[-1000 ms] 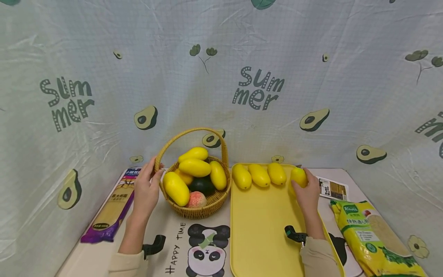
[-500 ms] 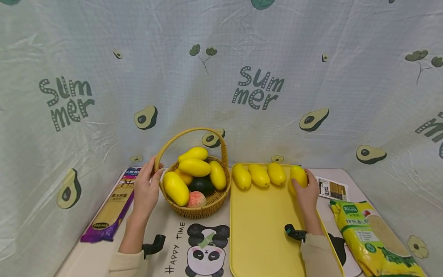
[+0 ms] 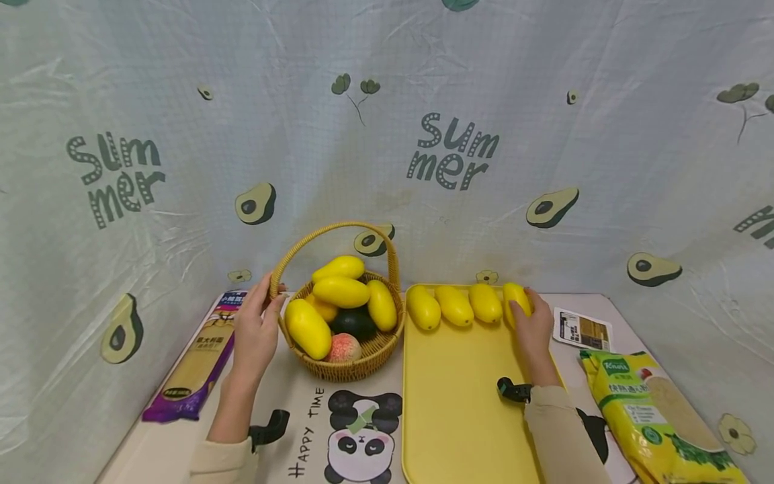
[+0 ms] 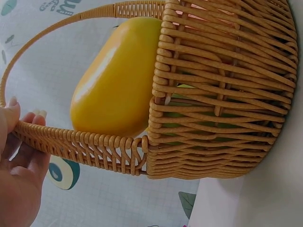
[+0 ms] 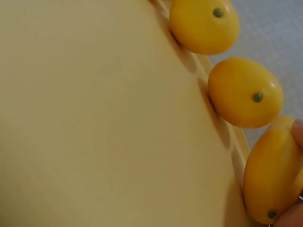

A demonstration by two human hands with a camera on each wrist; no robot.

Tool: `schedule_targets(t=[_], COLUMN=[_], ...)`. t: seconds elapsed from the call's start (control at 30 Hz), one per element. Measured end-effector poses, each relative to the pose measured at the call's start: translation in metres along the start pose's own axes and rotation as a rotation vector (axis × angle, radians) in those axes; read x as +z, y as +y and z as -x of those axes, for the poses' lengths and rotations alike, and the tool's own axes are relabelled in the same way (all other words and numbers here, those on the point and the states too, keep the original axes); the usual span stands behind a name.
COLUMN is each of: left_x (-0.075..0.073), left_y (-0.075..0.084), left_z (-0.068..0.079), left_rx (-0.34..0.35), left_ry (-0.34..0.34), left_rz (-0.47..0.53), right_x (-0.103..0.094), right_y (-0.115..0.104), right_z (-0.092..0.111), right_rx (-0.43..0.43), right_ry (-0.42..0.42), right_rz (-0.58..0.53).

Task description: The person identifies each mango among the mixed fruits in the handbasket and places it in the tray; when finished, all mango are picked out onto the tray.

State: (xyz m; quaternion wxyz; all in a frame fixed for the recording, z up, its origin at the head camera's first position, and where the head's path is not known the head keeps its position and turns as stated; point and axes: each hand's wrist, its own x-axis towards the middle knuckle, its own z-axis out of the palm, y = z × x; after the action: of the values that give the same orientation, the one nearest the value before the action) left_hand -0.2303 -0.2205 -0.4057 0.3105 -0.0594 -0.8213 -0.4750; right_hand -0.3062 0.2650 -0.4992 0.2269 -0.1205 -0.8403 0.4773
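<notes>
Noodle packet (image 3: 199,359) near the left edge of the table (image 3: 142,464); beside it my left hand (image 3: 256,329) curls round the handle (image 4: 83,146) of the basket (image 3: 347,370). Three fruits (image 3: 455,306) line the far edge of the tray (image 3: 465,396); in its far right corner my right hand (image 3: 533,329) pinches a fourth fruit (image 3: 516,296), perhaps touching its neighbour. A Knorr bag (image 3: 653,423) lies right.
</notes>
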Motion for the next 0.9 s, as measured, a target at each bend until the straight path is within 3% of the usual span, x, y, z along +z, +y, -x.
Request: schedule_targets(t=[0.37,0.9], left_x=[0.0,-0.001], left_y=[0.0,0.001], left_z=[-0.001,0.0], left_rx=[0.009,-0.011], left_ry=[-0.008,-0.01], left_rz=[-0.009,-0.018], right_x=[-0.001,-0.001], right_y=[-0.011,-0.005], right_z=[-0.003,-0.001], right_rx=[0.076,0.041], right_ry=[-0.035,-0.047], right_rz=[0.029,0.036])
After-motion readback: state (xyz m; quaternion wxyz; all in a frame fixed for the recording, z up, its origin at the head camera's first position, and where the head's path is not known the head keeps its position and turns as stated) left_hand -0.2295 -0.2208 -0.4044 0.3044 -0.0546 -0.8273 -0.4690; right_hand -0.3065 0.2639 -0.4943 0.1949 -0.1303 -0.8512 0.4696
